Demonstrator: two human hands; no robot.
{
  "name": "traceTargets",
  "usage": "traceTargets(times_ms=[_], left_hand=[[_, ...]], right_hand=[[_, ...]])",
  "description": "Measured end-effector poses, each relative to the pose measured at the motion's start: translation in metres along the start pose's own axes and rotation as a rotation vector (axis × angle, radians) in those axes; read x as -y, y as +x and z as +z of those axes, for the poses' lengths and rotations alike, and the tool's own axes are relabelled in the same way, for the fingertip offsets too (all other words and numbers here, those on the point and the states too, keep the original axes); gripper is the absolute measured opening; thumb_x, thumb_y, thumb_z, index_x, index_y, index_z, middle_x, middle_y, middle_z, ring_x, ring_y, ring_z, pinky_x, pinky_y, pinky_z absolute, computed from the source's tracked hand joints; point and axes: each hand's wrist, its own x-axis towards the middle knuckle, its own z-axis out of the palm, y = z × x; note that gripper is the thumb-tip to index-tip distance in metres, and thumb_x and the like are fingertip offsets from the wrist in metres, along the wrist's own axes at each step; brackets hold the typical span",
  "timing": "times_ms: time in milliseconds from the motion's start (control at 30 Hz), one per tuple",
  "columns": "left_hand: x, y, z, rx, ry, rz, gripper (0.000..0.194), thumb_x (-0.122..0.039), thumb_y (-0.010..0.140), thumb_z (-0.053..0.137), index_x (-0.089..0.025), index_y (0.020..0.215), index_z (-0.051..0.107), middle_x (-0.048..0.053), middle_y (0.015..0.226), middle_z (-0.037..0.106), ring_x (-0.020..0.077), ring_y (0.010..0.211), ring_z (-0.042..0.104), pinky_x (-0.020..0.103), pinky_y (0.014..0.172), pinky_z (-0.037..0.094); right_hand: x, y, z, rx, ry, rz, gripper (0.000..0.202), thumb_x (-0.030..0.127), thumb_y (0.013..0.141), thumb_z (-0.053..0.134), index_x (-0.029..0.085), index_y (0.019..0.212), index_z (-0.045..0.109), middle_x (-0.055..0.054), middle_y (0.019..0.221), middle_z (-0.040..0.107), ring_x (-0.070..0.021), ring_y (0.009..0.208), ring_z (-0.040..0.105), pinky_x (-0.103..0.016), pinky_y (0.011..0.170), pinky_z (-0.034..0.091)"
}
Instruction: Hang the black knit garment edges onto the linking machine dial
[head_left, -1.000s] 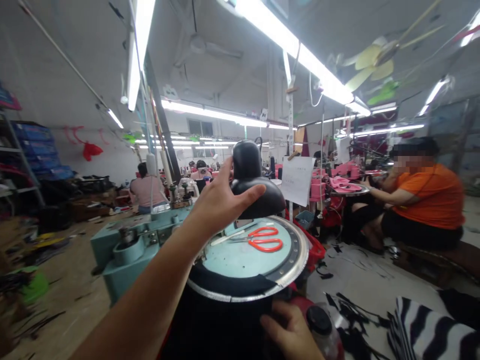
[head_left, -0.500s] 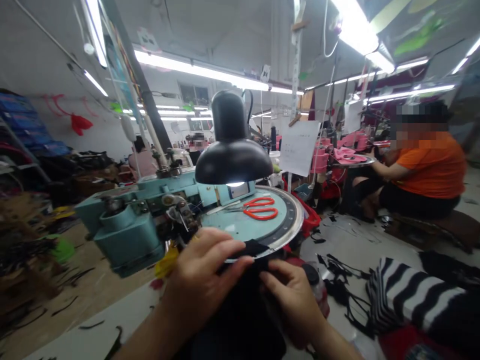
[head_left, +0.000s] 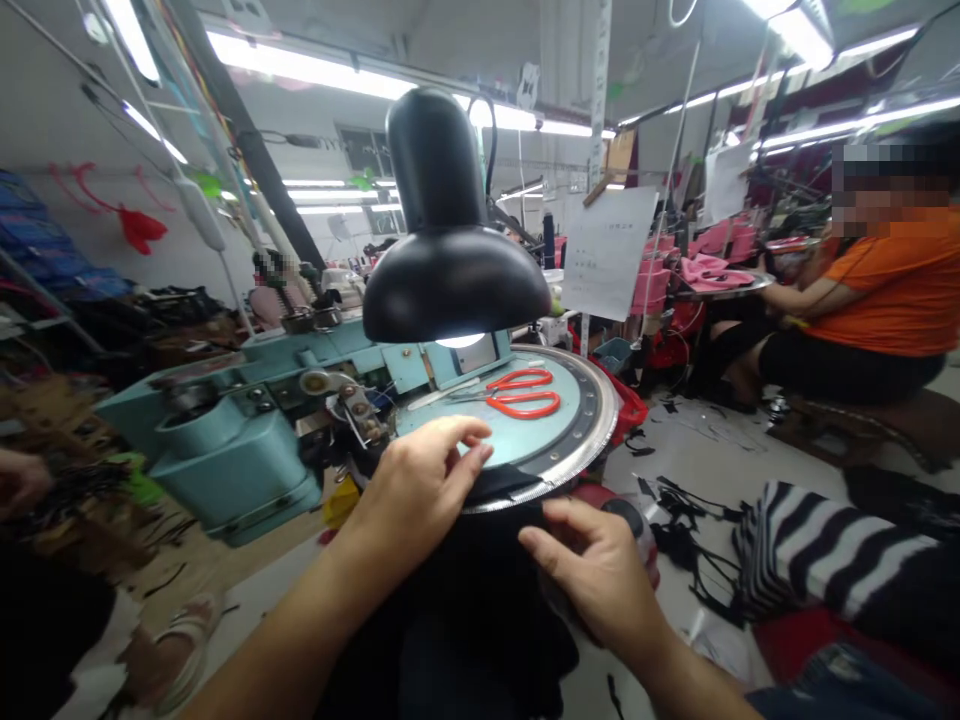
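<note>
A black cloth (head_left: 480,600) hangs from the toothed metal rim of a round teal machine plate (head_left: 517,440), with its edge folded over the rim. My left hand (head_left: 427,465) is above the near left part of the plate, thumb and forefinger apart, nothing visible between them. Just right of the cloth and below the rim, my right hand (head_left: 596,565) has its thumb and forefinger apart, also with nothing between them. Red-handled scissors (head_left: 521,405) lie on the plate beyond my hands.
A black lamp (head_left: 454,270) overhangs the plate. Teal machinery (head_left: 232,450) stands left. Striped fabric (head_left: 832,550) lies at right. A person in orange (head_left: 892,290) sits beyond; another person's hand (head_left: 22,480) shows at the left edge.
My left hand has lifted off the cloth and its fingers have parted; my right hand has come away from the cloth's edge. Another person has entered at left, and the camera view has shifted.
</note>
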Motion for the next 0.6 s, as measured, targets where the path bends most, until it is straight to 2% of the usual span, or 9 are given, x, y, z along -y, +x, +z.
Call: traceTargets(times_ms=[67, 167, 233, 367, 467, 600], left_hand=[[-0.003, -0.018, 0.0, -0.135, -0.055, 0.152, 0.01, -0.02, 0.088, 0.068, -0.018, 0.098, 0.069, 0.002, 0.091, 0.069, 0.0139, 0.081, 0.065, 0.024, 0.075, 0.052], [-0.006, -0.04, 0.004, -0.179, -0.03, 0.307, 0.013, -0.012, 0.085, 0.071, -0.018, 0.097, 0.07, 0.003, 0.091, 0.065, 0.0136, 0.085, 0.063, 0.024, 0.078, 0.052], [-0.004, -0.045, 0.01, -0.206, 0.023, 0.33, 0.02, -0.009, 0.084, 0.071, -0.016, 0.103, 0.07, 0.004, 0.092, 0.064, 0.0143, 0.085, 0.062, 0.026, 0.08, 0.051], [0.003, -0.044, 0.018, -0.245, 0.018, 0.354, 0.022, -0.006, 0.083, 0.072, -0.014, 0.104, 0.071, 0.004, 0.093, 0.063, 0.0138, 0.085, 0.061, 0.026, 0.08, 0.051], [0.008, -0.045, 0.014, -0.219, -0.021, 0.328, 0.02, -0.006, 0.084, 0.071, -0.014, 0.102, 0.071, 0.004, 0.094, 0.064, 0.0133, 0.087, 0.062, 0.024, 0.079, 0.052], [0.012, -0.047, 0.007, -0.223, -0.033, 0.298, 0.017, -0.009, 0.084, 0.071, -0.015, 0.1, 0.072, 0.005, 0.097, 0.065, 0.0137, 0.09, 0.063, 0.023, 0.08, 0.053]], right_hand=[[0.003, 0.001, 0.0, 0.019, 0.019, 0.03, 0.024, 0.04, 0.081, 0.073, 0.016, 0.083, 0.075, -0.003, 0.073, 0.065, -0.0141, 0.066, 0.054, -0.023, 0.059, 0.043], [0.009, 0.004, 0.001, 0.089, 0.121, 0.101, 0.024, 0.038, 0.081, 0.072, 0.015, 0.081, 0.075, 0.0, 0.065, 0.059, -0.0102, 0.059, 0.046, -0.021, 0.052, 0.037], [0.012, 0.007, 0.003, 0.128, 0.19, 0.119, 0.023, 0.037, 0.081, 0.073, 0.014, 0.079, 0.076, 0.001, 0.062, 0.057, -0.0089, 0.057, 0.043, -0.02, 0.051, 0.035], [0.014, 0.008, 0.008, 0.161, 0.265, 0.125, 0.025, 0.039, 0.081, 0.075, 0.015, 0.083, 0.079, -0.002, 0.072, 0.065, -0.0115, 0.066, 0.051, -0.021, 0.059, 0.042], [0.016, 0.006, 0.011, 0.179, 0.296, 0.16, 0.025, 0.041, 0.084, 0.073, 0.018, 0.091, 0.08, -0.002, 0.076, 0.07, -0.012, 0.067, 0.056, -0.02, 0.061, 0.044], [0.018, 0.003, 0.017, 0.241, 0.364, 0.177, 0.024, 0.038, 0.084, 0.075, 0.022, 0.102, 0.079, -0.002, 0.082, 0.073, -0.014, 0.076, 0.063, -0.022, 0.072, 0.049]])
